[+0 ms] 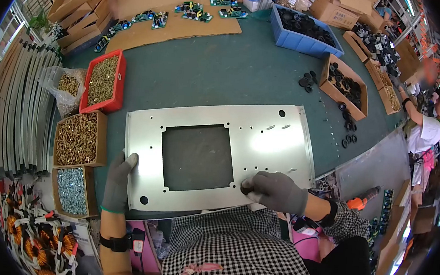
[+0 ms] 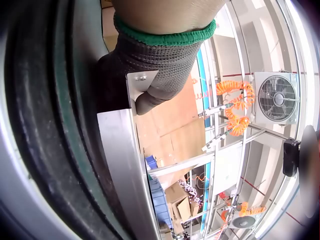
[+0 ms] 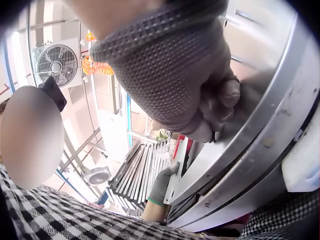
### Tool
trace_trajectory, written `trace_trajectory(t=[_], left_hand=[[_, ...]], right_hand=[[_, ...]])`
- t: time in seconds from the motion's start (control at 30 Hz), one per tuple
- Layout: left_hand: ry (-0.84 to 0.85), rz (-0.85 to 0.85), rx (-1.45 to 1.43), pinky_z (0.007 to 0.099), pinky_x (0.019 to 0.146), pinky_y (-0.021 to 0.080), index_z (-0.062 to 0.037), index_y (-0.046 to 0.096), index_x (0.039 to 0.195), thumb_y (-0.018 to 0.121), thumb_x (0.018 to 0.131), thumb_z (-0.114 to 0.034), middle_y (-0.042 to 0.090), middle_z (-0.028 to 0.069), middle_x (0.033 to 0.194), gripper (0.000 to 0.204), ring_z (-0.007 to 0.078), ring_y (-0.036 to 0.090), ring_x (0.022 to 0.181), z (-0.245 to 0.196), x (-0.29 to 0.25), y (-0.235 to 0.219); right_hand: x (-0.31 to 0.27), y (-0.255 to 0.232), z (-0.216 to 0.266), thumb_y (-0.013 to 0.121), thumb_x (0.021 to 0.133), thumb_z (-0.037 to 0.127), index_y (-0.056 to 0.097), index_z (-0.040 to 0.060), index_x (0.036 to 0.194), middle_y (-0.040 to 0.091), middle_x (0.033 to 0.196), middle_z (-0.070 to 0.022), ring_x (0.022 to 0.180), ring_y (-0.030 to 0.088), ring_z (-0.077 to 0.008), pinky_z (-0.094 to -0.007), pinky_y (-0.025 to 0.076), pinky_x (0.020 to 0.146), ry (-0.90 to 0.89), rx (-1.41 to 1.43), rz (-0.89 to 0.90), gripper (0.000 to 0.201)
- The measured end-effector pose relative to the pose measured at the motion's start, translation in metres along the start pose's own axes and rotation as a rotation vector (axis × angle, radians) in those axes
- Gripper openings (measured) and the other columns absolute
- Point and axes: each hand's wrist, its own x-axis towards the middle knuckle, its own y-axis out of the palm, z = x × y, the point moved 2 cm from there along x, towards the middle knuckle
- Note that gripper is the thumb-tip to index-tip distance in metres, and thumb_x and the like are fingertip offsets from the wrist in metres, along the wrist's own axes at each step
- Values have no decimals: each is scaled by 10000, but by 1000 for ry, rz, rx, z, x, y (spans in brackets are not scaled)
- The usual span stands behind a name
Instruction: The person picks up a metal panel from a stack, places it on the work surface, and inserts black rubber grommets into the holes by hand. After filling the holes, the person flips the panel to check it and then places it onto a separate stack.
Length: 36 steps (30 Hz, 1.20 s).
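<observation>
A flat silver metal panel [image 1: 194, 202] with a large square cutout lies on the green table at its near edge. The gloved left hand [image 1: 118, 182] grips the panel's left edge, thumb on top; in the left wrist view the left hand [image 2: 157, 65] holds the panel's edge [image 2: 122, 160]. At the panel's lower right, the gloved right hand [image 1: 280, 192] pinches a small black round piece [image 1: 246, 186] against the surface, beside the cutout's corner. Seen from the right wrist, the right hand [image 3: 175, 75] has curled fingers over the panel, largely hiding the piece.
A red bin [image 1: 121, 80] and boxes of screws [image 1: 103, 141] stand left of the panel. Behind it are a blue bin [image 1: 302, 47], a carton of black rings [image 1: 343, 108] and circuit boards [image 1: 196, 14] on cardboard. Another person [image 1: 430, 131] is at the far right.
</observation>
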Motion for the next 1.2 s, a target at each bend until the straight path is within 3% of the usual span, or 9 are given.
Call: trace_trajectory(t=[0.3,0.5,0.7,0.8,0.9,1.03,1.07,1.13,1.2], left_hand=[[3,-26,23,282,756,508,41,495,1259,574,855,-249,614,104,1022,503,168,622,862,7,7,-8],[6,-44,38,278,744,505,37,516,1223,575,856,-249,615,93,998,470,158,619,837,2,4,0],[-25,-94,76,264,693,483,12,557,1091,580,854,-258,594,57,901,360,134,591,771,-1,4,3],[-54,-79,73,282,759,500,31,548,1191,537,891,-171,632,92,996,361,160,624,848,-4,0,3],[-24,-73,74,287,743,500,33,550,1179,527,895,-178,628,94,985,354,157,623,836,-4,-2,4],[18,-96,118,292,729,502,37,549,1168,524,885,-199,625,97,981,369,165,623,824,-5,-2,9],[13,-96,104,292,727,503,38,547,1170,526,881,-203,625,99,982,377,168,624,823,-6,-3,11],[14,-96,94,291,727,506,39,542,1176,535,865,-215,626,107,987,402,177,627,823,-10,-5,15],[25,-81,79,290,726,507,42,540,1177,537,864,-215,628,110,989,405,176,628,822,-6,-1,13]], right_hand=[[-3,-5,-10,655,841,180,619,70,1127,664,1013,-101,895,666,-259,-353,528,799,4,69,51,309],[1,6,-4,670,816,191,554,63,1109,639,891,-94,835,668,-258,-377,531,732,-181,-477,39,340],[21,-9,17,682,789,225,509,59,1101,638,838,-89,838,666,-245,-369,527,711,-50,-545,409,393],[42,-18,12,669,797,208,524,65,1065,646,832,-83,823,670,-251,-378,526,709,-17,-495,493,338],[65,-42,13,651,824,236,540,70,1036,654,850,-78,801,673,-263,-389,518,717,113,-515,590,292],[58,-36,-1,710,761,335,571,119,1003,652,857,-69,836,664,-276,-410,496,752,154,-531,455,352],[50,-39,-11,687,786,322,614,129,1002,668,841,-62,795,668,-281,-404,507,716,-36,-566,268,298],[48,-89,-19,605,846,251,618,139,999,686,853,-76,812,673,-281,-397,513,735,153,-365,-54,190],[51,-143,-67,593,861,247,635,145,1041,695,936,-71,897,665,-280,-421,501,792,289,-329,-484,211]])
